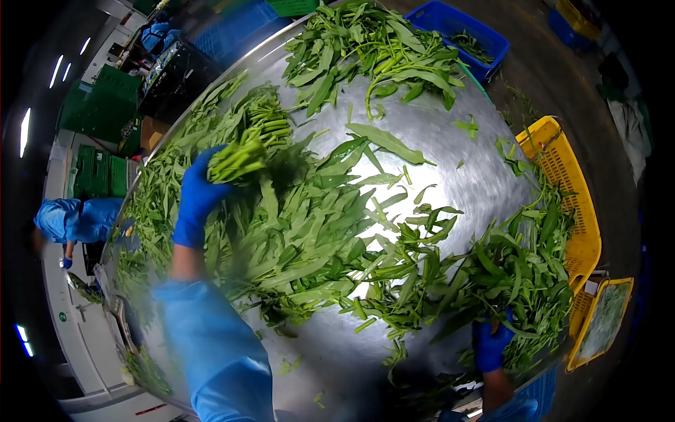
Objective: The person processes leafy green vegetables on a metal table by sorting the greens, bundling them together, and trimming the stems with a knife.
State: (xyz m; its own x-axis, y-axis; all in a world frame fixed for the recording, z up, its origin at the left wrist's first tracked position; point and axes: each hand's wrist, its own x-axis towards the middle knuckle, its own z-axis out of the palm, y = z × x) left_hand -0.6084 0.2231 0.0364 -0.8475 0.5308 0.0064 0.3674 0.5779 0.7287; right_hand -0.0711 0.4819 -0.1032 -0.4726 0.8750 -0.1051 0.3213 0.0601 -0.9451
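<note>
Handling, judged by eye: the bunch of long-leaved greens with thick, pale green stems [238, 162] should be light, with stems firm but liable to snap and leaves limp, easily bruised, perhaps slippery if damp. Best hold: around the gathered stems, snug without crushing, clear of the leaf blades. Appearance: stems bundled roughly side by side, smooth, paler than the foliage; where its own leaves end against those beneath cannot be made out. Position: raised at the left part of the broad, shiny metal table [485, 162], over a spread of loose, narrow, mid-green leaves [309, 246]. Left hand in a blue glove [200, 186]: fingers curled around the stems, closed on the bunch. Right hand in a blue glove [491, 344]: low at the near right, against the heap of darker leafy greens [531, 281]; fingers partly covered by foliage, so opening and any hold cannot be told.
</note>
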